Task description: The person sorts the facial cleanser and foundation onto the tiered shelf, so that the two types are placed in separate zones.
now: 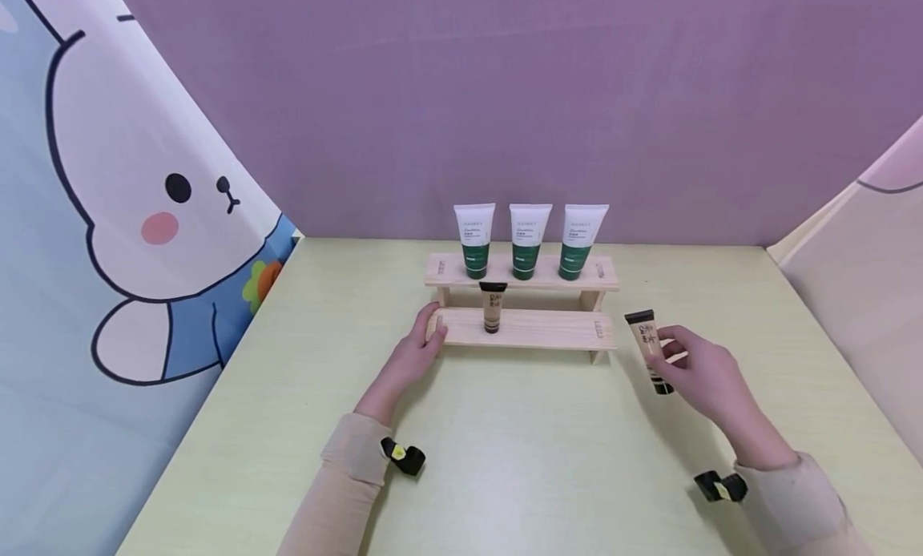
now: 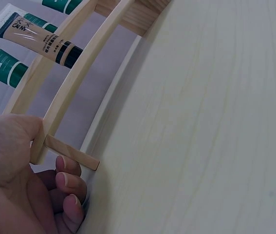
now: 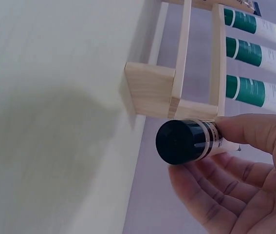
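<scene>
A two-step wooden rack (image 1: 530,329) stands mid-table. Three white-and-green tubes (image 1: 526,241) stand on its upper step, and one beige tube (image 1: 493,308) stands on the lower step. My left hand (image 1: 430,332) grips the lower step's left end, thumb on top and fingers curled below (image 2: 50,153). My right hand (image 1: 671,352) holds a second beige tube (image 1: 649,349), tilted, just right of the rack. In the right wrist view its round black cap (image 3: 179,141) faces the camera, between thumb and fingers of my right hand (image 3: 198,151).
The pale yellow-green table (image 1: 534,452) spreads in front of the rack. A rabbit-print backdrop (image 1: 144,219) slants along the left. A purple wall (image 1: 505,99) stands behind, and a pale panel (image 1: 865,300) closes the right side.
</scene>
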The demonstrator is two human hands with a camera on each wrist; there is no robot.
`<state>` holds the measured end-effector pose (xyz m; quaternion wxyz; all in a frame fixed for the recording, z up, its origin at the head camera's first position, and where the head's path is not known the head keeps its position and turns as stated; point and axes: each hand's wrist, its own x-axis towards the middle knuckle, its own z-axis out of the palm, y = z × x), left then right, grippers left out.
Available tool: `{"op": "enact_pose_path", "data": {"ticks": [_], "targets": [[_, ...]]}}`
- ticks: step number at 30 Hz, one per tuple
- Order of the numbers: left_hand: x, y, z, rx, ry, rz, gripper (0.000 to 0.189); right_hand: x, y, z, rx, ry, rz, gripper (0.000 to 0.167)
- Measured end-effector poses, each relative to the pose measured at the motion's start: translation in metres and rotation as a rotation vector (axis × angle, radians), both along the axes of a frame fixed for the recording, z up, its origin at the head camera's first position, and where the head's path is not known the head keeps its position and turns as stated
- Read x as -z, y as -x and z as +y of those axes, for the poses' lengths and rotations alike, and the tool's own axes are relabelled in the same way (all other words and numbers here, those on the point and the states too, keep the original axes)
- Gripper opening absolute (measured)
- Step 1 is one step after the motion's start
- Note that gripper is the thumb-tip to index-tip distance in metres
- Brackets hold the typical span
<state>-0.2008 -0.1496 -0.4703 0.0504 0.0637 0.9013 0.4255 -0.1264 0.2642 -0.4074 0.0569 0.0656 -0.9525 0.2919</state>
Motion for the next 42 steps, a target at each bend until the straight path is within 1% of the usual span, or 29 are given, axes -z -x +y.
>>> {"op": "enact_pose_path", "data": {"ticks": [9, 20, 25, 30, 35, 42], "targets": [[0.0, 0.0, 0.0, -0.006, -0.001, -0.015, 0.051, -0.009, 0.007, -0.016, -0.022, 0.053, 0.003, 0.041], [-0.001, -0.002, 0.0, -0.004, -0.015, -0.011, 0.052, -0.011, 0.021, -0.041, -0.06, 0.096, 0.027, 0.035], [-0.001, -0.001, 0.0, -0.002, -0.01, -0.007, 0.052, -0.012, 0.029, -0.055, -0.086, 0.154, 0.038, 0.034], [-0.002, -0.002, 0.0, -0.003, -0.004, -0.016, 0.052, -0.01, 0.039, -0.072, -0.117, 0.237, 0.043, 0.033], [-0.001, -0.003, -0.001, 0.0, -0.001, -0.015, 0.052, -0.006, 0.047, -0.088, -0.13, 0.315, 0.039, 0.033], [-0.002, -0.003, 0.0, -0.01, -0.008, -0.025, 0.052, -0.003, 0.058, -0.106, -0.146, 0.375, 0.065, 0.031]]}}
